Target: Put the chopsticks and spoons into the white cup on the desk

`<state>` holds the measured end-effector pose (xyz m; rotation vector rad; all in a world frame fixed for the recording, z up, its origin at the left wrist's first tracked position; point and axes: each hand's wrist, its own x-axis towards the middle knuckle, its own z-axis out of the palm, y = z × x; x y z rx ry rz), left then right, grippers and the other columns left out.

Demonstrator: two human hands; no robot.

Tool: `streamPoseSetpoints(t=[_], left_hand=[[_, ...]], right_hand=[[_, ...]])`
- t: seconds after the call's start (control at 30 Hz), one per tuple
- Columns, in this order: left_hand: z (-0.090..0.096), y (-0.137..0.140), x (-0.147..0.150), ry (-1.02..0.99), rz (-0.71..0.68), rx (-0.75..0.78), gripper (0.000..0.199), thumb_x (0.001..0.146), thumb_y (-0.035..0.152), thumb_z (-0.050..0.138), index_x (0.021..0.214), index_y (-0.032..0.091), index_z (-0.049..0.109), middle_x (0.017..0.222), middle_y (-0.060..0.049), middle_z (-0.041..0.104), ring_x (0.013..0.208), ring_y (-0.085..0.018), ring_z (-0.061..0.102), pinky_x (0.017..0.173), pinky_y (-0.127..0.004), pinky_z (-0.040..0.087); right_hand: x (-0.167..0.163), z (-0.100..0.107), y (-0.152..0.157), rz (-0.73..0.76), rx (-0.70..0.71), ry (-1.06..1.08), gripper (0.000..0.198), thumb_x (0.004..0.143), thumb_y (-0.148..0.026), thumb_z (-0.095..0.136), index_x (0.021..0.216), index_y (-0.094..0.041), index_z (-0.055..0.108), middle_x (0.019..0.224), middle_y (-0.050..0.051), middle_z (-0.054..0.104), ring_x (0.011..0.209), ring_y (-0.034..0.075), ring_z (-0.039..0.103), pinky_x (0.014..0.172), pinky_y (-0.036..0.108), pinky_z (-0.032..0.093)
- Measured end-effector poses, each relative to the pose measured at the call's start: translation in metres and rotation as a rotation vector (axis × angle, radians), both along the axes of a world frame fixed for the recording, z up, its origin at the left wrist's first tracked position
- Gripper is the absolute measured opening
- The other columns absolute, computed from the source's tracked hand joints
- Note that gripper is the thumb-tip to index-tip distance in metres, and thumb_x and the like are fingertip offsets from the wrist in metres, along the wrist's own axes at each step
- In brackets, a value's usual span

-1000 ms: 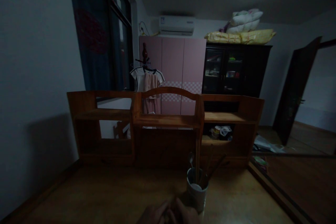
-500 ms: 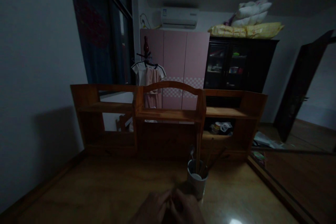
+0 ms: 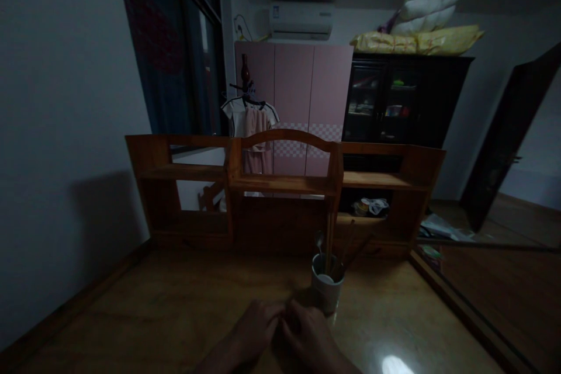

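Observation:
My left hand (image 3: pixel 258 324) and my right hand (image 3: pixel 305 328) meet over the wooden desk (image 3: pixel 197 298) at the bottom middle of the view. Their fingers are curled and pressed together at the tips, fingertip to fingertip. Whatever may be between them is hidden, and the dim light blurs the detail. Just beyond my right hand stands a light-coloured cup (image 3: pixel 326 292), upright. A metal spoon (image 3: pixel 319 239) and several thin wooden sticks (image 3: pixel 329 239) poke up out of it, leaning different ways.
Along the desk's far edge runs a wooden shelf unit (image 3: pixel 284 185); a bundle with a white plastic bag (image 3: pixel 376 205) shows through its right opening. A raised rim (image 3: pixel 460 310) borders the desk at right. Behind are a pink wardrobe (image 3: pixel 293 87) and a black cabinet (image 3: pixel 433 99).
Both hands appear slightly higher in the view, still together, with more of the forearms showing. The camera view has shifted a little. The cup and its sticks stand as before.

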<state>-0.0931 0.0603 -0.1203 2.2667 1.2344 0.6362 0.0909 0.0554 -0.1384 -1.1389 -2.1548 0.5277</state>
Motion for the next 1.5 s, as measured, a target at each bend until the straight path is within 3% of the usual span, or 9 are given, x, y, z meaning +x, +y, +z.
streamPoseSetpoints(t=[0.33,0.53,0.87,1.23,1.5], left_hand=[[-0.009,0.003,0.0,0.03,-0.003,0.059,0.028,0.082,0.012,0.042,0.083,0.021,0.069,0.089,-0.002,0.073,0.081,-0.018,0.065,0.073,-0.026,0.041],[-0.004,0.0,0.001,0.074,0.04,0.046,0.03,0.086,0.017,0.04,0.086,0.022,0.07,0.091,-0.003,0.073,0.083,-0.019,0.065,0.074,-0.027,0.043],[0.0,-0.003,0.004,0.058,0.006,0.047,0.032,0.084,0.014,0.039,0.085,0.022,0.071,0.089,-0.003,0.073,0.083,-0.019,0.065,0.075,-0.027,0.043],[-0.011,0.002,0.002,0.052,-0.003,0.051,0.027,0.08,0.012,0.044,0.081,0.02,0.069,0.088,-0.004,0.073,0.083,-0.019,0.066,0.074,-0.028,0.042],[-0.009,-0.001,0.001,0.053,0.024,0.045,0.027,0.082,0.013,0.043,0.081,0.02,0.069,0.089,-0.005,0.073,0.083,-0.02,0.066,0.076,-0.029,0.043]], right_hand=[[-0.001,-0.014,0.002,-0.01,0.011,-0.032,0.008,0.088,-0.011,0.055,0.086,-0.018,0.057,0.076,0.001,0.065,0.063,0.014,0.059,0.053,0.023,0.026],[0.0,-0.012,0.001,0.02,0.002,-0.007,0.01,0.091,-0.01,0.053,0.088,-0.018,0.057,0.079,0.002,0.066,0.067,0.014,0.059,0.054,0.023,0.026],[0.003,0.009,-0.01,0.039,-0.035,0.007,0.008,0.09,-0.014,0.057,0.089,-0.019,0.062,0.082,0.001,0.067,0.072,0.016,0.061,0.06,0.021,0.033],[0.002,0.008,-0.009,0.08,-0.049,0.004,0.015,0.088,-0.013,0.053,0.091,-0.018,0.067,0.089,0.004,0.068,0.078,0.019,0.062,0.067,0.023,0.038],[0.002,0.002,-0.007,0.13,-0.021,0.024,0.016,0.09,-0.011,0.051,0.094,-0.018,0.065,0.09,0.004,0.069,0.075,0.017,0.062,0.065,0.022,0.038]])
